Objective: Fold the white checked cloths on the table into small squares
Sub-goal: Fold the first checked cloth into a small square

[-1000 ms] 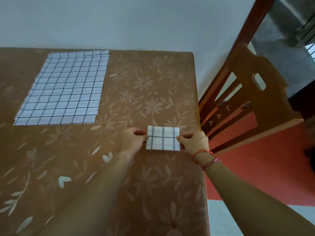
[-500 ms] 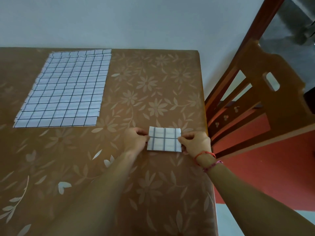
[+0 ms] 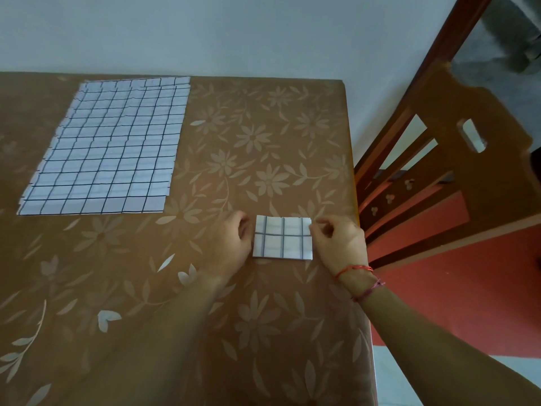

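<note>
A small folded white checked cloth (image 3: 282, 237) lies flat near the table's right edge. My left hand (image 3: 231, 244) pinches its left edge with curled fingers. My right hand (image 3: 339, 244), with red threads at the wrist, pinches its right edge. A large unfolded white checked cloth (image 3: 108, 148) lies spread flat at the far left of the table, well apart from both hands.
The table (image 3: 263, 142) wears a brown floral cover and ends just right of the folded cloth. A wooden chair (image 3: 456, 159) stands close beside that edge over a red floor. A pale wall runs behind the table.
Both hands stay on the folded cloth's two sides. The view has shifted slightly; the cloth itself has not visibly moved.
</note>
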The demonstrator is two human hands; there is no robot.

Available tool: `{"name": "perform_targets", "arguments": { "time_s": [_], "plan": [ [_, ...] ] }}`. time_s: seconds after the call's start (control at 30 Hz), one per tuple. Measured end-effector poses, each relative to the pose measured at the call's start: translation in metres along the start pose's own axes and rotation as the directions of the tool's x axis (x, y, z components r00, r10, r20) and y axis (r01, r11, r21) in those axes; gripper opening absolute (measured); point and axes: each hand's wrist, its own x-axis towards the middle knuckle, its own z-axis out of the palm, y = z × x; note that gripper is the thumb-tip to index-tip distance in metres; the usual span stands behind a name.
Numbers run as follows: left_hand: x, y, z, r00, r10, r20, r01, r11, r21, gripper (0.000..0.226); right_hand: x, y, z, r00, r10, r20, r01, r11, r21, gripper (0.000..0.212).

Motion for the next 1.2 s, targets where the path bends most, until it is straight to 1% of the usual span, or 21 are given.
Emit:
{"name": "perform_targets", "arguments": {
  "time_s": [0.03,0.1,0.17,0.2,0.27,0.37,0.47,0.53,0.6,0.77,0.97,1.1,1.17,1.2],
  "plan": [
    [-0.004,-0.001,-0.002,0.993,0.118,0.028,-0.119,0.992,0.042,0.022,-0.003,-0.005,0.002,0.993,-0.113,-0.024,0.112,0.993,-0.034,0.016],
    [-0.009,-0.008,0.002,0.946,0.311,0.097,-0.321,0.939,0.123,0.036,-0.013,-0.016,0.014,0.947,-0.323,-0.001,0.322,0.945,-0.064,0.024],
    [-0.012,-0.016,0.012,0.909,0.394,0.139,-0.414,0.893,0.175,0.045,-0.019,-0.022,0.035,0.873,-0.483,0.075,0.488,0.867,-0.096,0.034],
    [-0.013,-0.019,0.016,0.899,0.411,0.154,-0.435,0.879,0.193,0.048,-0.021,-0.022,0.047,0.844,-0.52,0.136,0.534,0.838,-0.111,0.04],
    [-0.014,-0.024,0.023,0.888,0.416,0.196,-0.455,0.856,0.244,0.051,-0.022,-0.018,0.066,0.824,-0.506,0.254,0.549,0.823,-0.145,0.051],
    [-0.018,-0.033,0.029,0.87,0.421,0.256,-0.49,0.791,0.365,0.051,-0.018,-0.008,0.08,0.824,-0.462,0.329,0.54,0.816,-0.208,0.057],
    [-0.019,-0.041,0.032,0.852,0.425,0.304,-0.521,0.74,0.425,0.051,-0.017,-0.005,0.082,0.816,-0.464,0.345,0.566,0.762,-0.315,0.056],
    [-0.017,-0.047,0.032,0.854,0.417,0.31,-0.519,0.723,0.456,0.052,-0.017,-0.006,0.083,0.822,-0.446,0.353,0.559,0.748,-0.357,0.057],
    [-0.016,-0.05,0.029,0.862,0.4,0.31,-0.505,0.725,0.469,0.053,-0.018,-0.006,0.085,0.826,-0.427,0.369,0.554,0.735,-0.39,0.06],
    [-0.014,-0.05,0.026,0.853,0.392,0.345,-0.52,0.691,0.501,0.055,-0.018,-0.008,0.085,0.834,-0.388,0.392,0.54,0.721,-0.434,0.062],
    [-0.015,-0.046,0.025,0.868,0.349,0.354,-0.49,0.719,0.493,0.055,-0.01,0.018,0.049,0.835,-0.317,0.45,0.532,0.675,-0.512,0.069],
    [-0.016,-0.042,0.024,0.873,0.321,0.367,-0.47,0.754,0.458,0.055,-0.01,0.025,0.035,0.845,-0.282,0.454,0.511,0.674,-0.533,0.072],
    [-0.015,-0.04,0.023,0.873,0.3,0.383,-0.448,0.805,0.39,0.053,-0.01,0.022,0.034,0.841,-0.277,0.465,0.514,0.677,-0.526,0.072],
    [-0.013,-0.038,0.02,0.874,0.273,0.401,-0.415,0.849,0.326,0.053,-0.009,0.02,0.034,0.838,-0.27,0.475,0.514,0.684,-0.518,0.071]
  ]
}}
